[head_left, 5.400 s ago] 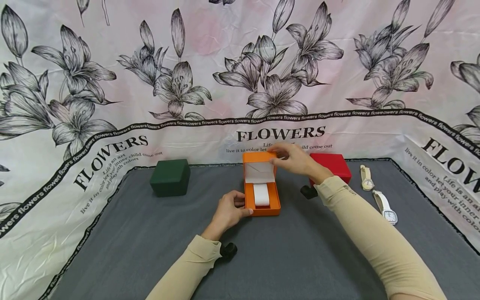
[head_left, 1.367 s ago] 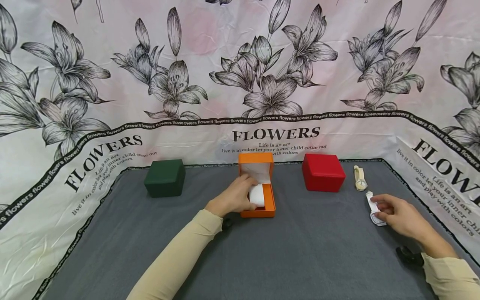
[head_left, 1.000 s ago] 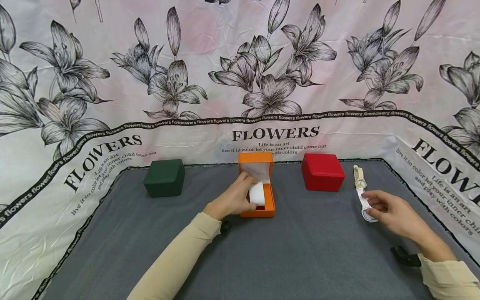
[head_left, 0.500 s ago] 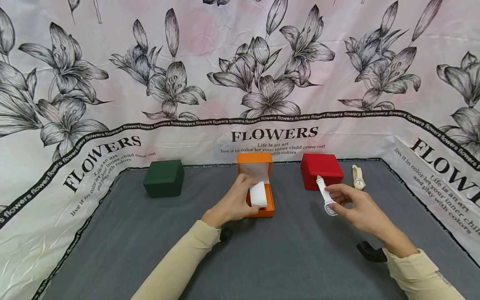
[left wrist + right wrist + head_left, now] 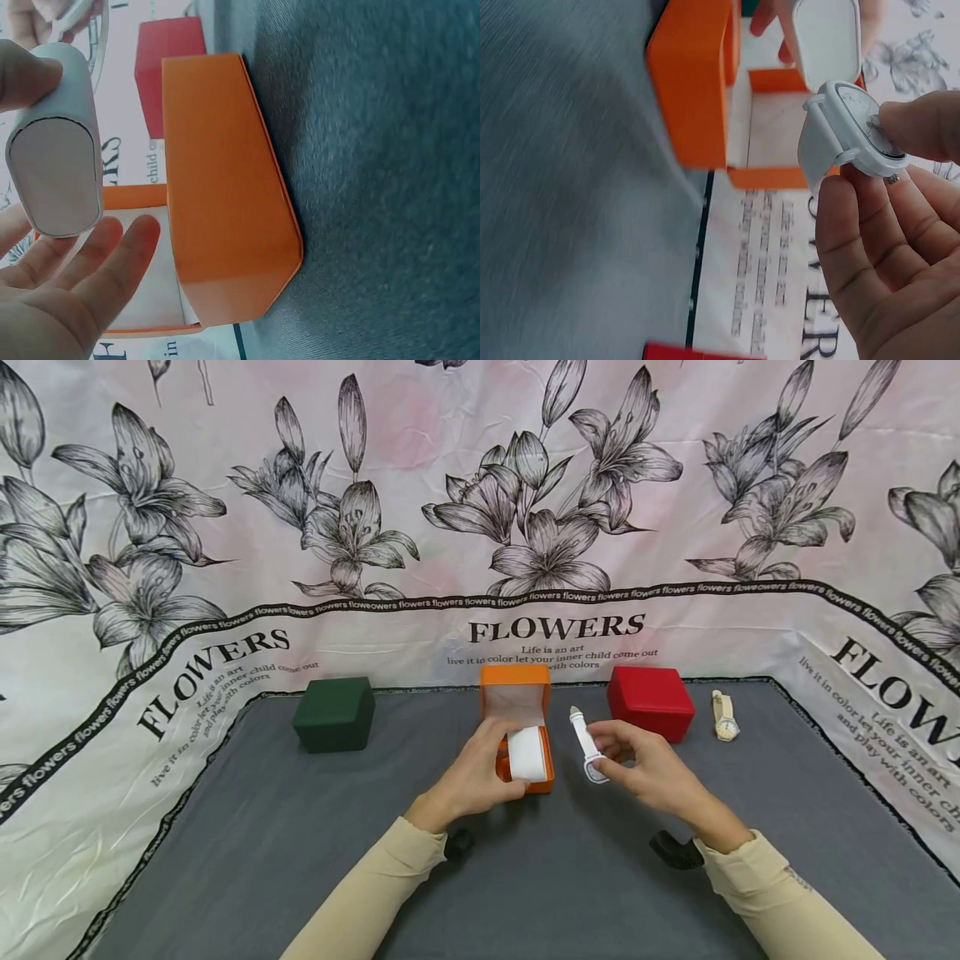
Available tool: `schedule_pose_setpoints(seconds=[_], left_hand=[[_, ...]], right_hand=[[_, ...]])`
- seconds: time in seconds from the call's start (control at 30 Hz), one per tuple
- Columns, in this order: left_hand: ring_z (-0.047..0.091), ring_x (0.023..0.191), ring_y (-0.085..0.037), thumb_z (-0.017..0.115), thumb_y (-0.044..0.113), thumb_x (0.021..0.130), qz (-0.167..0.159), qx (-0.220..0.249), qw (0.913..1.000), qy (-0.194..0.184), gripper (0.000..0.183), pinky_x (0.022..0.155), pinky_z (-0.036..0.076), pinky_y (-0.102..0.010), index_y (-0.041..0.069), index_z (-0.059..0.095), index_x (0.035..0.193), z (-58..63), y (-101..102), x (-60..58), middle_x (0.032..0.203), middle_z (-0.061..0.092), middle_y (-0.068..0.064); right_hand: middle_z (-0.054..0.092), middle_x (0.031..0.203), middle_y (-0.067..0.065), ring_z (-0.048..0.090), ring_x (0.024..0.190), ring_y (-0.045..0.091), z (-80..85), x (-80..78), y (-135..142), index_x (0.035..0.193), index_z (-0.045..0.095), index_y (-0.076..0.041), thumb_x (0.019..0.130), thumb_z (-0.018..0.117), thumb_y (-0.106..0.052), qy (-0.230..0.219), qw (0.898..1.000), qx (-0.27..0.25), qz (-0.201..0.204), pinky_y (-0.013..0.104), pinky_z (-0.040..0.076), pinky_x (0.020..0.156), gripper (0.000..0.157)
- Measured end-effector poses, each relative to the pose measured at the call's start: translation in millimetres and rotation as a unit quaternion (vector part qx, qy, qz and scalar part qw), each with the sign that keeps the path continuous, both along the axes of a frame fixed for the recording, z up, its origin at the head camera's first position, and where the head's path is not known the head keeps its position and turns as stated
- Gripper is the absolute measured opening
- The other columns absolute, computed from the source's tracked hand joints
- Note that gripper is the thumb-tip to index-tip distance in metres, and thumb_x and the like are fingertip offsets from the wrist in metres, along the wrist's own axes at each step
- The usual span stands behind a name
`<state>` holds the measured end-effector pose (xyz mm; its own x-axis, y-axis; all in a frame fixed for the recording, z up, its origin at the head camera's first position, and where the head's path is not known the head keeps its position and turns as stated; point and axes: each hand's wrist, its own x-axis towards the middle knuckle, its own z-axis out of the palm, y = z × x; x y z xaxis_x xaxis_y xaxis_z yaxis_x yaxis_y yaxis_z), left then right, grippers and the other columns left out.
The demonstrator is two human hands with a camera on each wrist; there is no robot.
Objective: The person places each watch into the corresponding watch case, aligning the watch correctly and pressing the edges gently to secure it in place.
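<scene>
My left hand (image 5: 472, 772) holds a white watch pillow (image 5: 527, 754) by its two ends, thumb on one and fingers on the other. In the left wrist view the watch pillow (image 5: 56, 172) is raised above the orange watch box (image 5: 221, 187). That box (image 5: 515, 675) stands with its lid up, showing a pale lining. Just right of it, my right hand (image 5: 652, 772) pinches a white wristwatch (image 5: 583, 735), strap hanging out toward the back. The right wrist view shows my thumb on the face of the watch (image 5: 847, 124) and fingers behind the case.
A closed red box (image 5: 651, 702) is behind my right hand, with a cream-strapped watch (image 5: 723, 717) lying to its right. At the back left sits a closed dark green box (image 5: 333, 714). A flower-printed cloth (image 5: 420, 647) hangs behind the grey tabletop (image 5: 262, 843).
My right hand has left the lid, picked up the white wristwatch and carried it left to the orange box. My left hand has gripped the watch pillow and lifted it from the box.
</scene>
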<state>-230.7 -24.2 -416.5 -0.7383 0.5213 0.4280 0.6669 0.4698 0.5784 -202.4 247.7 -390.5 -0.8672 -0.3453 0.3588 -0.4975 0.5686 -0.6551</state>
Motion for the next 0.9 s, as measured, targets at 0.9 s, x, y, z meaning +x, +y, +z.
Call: schedule_pose_setpoints(seconds=[0.9], left_hand=[[0.046, 0.113, -0.018, 0.079, 0.011, 0.075, -0.016, 0.004, 0.9999, -0.002, 0.069, 0.093, 0.044, -0.035, 0.008, 0.046, 0.135, -0.6, -5, 9.2, 0.132, 0.043, -0.004]], right_hand=[[0.063, 0.091, 0.004, 0.06, 0.076, 0.02, 11.8, -24.5, -45, 0.123, 0.062, -0.004, 0.088, 0.066, -0.01, -0.086, 0.991, -0.038, 0.092, 0.028, 0.053, 0.065, 0.036]])
